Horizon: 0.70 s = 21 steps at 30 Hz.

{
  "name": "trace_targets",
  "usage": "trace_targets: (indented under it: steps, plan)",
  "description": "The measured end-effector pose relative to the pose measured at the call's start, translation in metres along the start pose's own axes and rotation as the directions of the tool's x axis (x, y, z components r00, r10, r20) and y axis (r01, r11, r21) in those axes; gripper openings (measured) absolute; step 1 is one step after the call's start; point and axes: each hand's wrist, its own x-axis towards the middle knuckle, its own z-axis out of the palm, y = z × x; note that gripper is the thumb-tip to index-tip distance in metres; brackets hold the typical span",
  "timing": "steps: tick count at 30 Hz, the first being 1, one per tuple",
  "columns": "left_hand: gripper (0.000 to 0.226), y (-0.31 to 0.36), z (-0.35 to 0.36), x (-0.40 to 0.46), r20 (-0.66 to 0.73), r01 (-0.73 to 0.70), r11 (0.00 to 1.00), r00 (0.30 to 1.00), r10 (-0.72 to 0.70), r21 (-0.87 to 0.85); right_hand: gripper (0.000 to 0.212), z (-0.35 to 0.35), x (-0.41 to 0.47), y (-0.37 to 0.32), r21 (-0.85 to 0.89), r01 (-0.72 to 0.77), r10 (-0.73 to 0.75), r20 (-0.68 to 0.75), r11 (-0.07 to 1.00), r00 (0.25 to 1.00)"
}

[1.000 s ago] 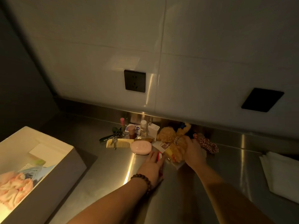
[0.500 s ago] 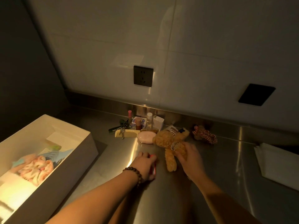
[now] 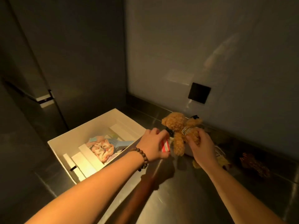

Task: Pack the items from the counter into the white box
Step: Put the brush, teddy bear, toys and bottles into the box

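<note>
The open white box stands on the steel counter at centre left, with a pink scrunchie, a blue item and white cards inside. My left hand, a bead bracelet on its wrist, is shut on a small red-and-white packet at the box's right edge. My right hand holds a brown plush bear lifted above the counter, just right of the box. The bear carries a printed tag and a dark bow.
The steel counter runs along a pale tiled wall with a black socket. A red checked fabric item and a yellowish item lie in shadow to the right. A dark cabinet stands at the left.
Both hands lifted off the counter and moved left toward the box, the right carrying the bear, the left carrying the red packet. My view swung left, so the box now sits centre.
</note>
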Motion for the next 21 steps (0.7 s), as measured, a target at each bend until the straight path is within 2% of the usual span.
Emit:
trace_targets:
  steps: [3, 6, 9, 15, 18, 21]
  plan:
    - [0.065, -0.032, -0.058, -0.005, -0.161, 0.033, 0.999, 0.986, -0.033, -0.002, 0.037, 0.018, 0.021, -0.031, 0.025, 0.048, -0.048, 0.02, 0.999, 0.999]
    - [0.06, -0.076, -0.093, -0.016, -0.205, 0.157, 0.986, 0.965, -0.165, -0.051, 0.036, 0.039, 0.033, -0.054, 0.106, 0.07, -0.078, 0.081, 0.992, 0.994]
    - [0.057, -0.117, -0.1, -0.026, -0.14, 0.28, 0.958, 0.948, -0.286, -0.059, 0.032, 0.061, 0.038, -0.069, 0.167, 0.085, -0.107, 0.126, 0.982, 0.986]
    - [0.063, -0.165, -0.061, -0.01, 0.049, 0.38, 0.925, 0.924, -0.378, -0.023, 0.038, 0.092, 0.047, -0.075, 0.142, 0.088, -0.107, 0.134, 0.986, 0.985]
    - [0.072, -0.176, -0.027, 0.009, 0.092, 0.379, 0.921, 0.917, -0.387, 0.095, 0.034, 0.097, 0.055, -0.069, 0.135, 0.082, -0.1, 0.137, 0.988, 0.986]
    - [0.054, -0.187, -0.005, 0.025, 0.15, 0.331, 0.886, 0.907, -0.394, 0.325, 0.031, 0.099, 0.065, -0.062, 0.135, 0.046, -0.064, 0.132, 0.99, 0.989]
